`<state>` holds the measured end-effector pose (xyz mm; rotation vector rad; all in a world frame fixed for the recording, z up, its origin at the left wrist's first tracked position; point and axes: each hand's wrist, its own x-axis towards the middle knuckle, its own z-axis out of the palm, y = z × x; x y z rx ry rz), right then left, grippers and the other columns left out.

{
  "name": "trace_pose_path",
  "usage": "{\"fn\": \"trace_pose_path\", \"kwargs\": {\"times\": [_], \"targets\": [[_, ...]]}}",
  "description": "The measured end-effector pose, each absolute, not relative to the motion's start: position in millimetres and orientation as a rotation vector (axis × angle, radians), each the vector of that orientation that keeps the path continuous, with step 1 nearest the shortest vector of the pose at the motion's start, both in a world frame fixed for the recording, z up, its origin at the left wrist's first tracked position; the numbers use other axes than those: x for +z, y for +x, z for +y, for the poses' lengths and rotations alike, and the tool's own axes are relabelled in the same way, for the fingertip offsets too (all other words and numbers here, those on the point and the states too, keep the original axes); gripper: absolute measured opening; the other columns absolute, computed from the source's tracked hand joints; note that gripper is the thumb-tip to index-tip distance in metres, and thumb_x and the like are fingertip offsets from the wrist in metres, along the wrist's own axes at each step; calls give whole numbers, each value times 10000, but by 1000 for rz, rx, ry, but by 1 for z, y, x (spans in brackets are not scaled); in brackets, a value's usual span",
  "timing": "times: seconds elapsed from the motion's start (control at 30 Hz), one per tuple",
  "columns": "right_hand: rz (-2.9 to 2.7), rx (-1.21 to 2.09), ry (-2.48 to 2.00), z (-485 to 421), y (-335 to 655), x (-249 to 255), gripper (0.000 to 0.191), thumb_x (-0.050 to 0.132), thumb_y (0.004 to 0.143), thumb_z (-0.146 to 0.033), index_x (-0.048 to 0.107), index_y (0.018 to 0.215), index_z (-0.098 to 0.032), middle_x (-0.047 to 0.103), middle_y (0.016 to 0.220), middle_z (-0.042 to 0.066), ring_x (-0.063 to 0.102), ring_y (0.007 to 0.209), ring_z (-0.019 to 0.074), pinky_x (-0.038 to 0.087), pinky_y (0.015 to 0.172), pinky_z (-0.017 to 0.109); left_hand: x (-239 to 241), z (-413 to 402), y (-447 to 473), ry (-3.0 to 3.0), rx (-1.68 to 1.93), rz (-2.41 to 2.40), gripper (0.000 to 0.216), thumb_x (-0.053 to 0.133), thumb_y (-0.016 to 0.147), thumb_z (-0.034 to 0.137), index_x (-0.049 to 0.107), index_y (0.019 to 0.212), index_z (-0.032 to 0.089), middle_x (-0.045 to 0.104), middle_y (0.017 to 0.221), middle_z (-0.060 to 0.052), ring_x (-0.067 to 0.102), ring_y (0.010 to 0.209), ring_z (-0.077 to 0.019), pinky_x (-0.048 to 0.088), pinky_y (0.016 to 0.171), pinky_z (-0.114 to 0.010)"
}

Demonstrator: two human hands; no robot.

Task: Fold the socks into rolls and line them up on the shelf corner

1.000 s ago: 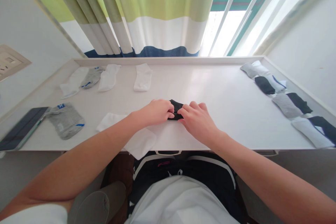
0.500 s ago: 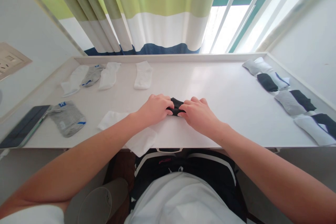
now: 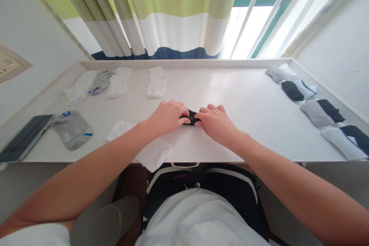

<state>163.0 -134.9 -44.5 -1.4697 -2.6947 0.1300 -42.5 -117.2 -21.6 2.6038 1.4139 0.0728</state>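
Observation:
A black sock [image 3: 190,118], partly rolled up, lies on the white desk [image 3: 230,96] between my two hands. My left hand [image 3: 170,117] pinches its left end, and my right hand [image 3: 215,121] grips the right end with thumb and fingers. Much of the sock is hidden under my fingers. Beneath and beside my left forearm lies a white sock [image 3: 154,153], its lower part hanging over the desk's front edge. A flat grey sock [image 3: 73,130] with blue marks rests farther left.
Rolled black, grey and white socks [image 3: 323,111] line the right side. Flat socks lie at the back left, with a white sock [image 3: 157,82] nearer the middle. A phone or tablet [image 3: 25,138] sits at the left edge. Curtains [image 3: 178,15] hang behind the desk.
The black sock is rolled a little tighter, and less of it shows between my hands. Both hands have shifted slightly left. The other socks lie as before.

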Motion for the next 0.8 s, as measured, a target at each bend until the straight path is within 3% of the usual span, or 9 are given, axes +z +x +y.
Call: {"fn": "trace_pose_path", "kwargs": {"times": [0.1, 0.3, 0.53, 0.8], "targets": [[-2703, 155, -1468, -133, 161, -42, 244, 514, 1056, -230, 742, 973, -204, 713, 977, 79, 527, 957, 248, 229, 765, 378, -23, -125, -44, 2728, 108, 1399, 204, 699, 913, 316, 739, 1091, 224, 737, 1048, -60, 641, 1014, -259, 445, 863, -376], [-2703, 112, -1497, -135, 160, -41, 260, 507, 1054, -248, 747, 963, -205, 697, 1031, 95, 530, 976, 259, 233, 752, 385, -29, -123, -39, 2721, 53, 1413, 165, 610, 955, 231, 748, 1038, 194, 724, 1038, -76, 642, 988, -249, 464, 836, -373], [-2663, -89, -1455, -139, 164, -47, 209, 633, 1001, -285, 689, 1181, -195, 714, 1097, 98, 525, 1030, 283, 240, 785, 390, -31, -107, -39, 2639, 10, 1416, 248, 521, 954, 229, 763, 1005, 212, 737, 1041, -63, 652, 983, -223, 463, 790, -335], [-2672, -54, -1489, -128, 161, -48, 223, 546, 1058, -303, 738, 1016, -198, 706, 1070, 106, 525, 990, 269, 217, 749, 380, -21, -110, -35, 2636, -35, 1535, 312, 475, 1032, 285, 768, 965, 202, 733, 1061, -88, 635, 1009, -259, 413, 780, -366]]}}
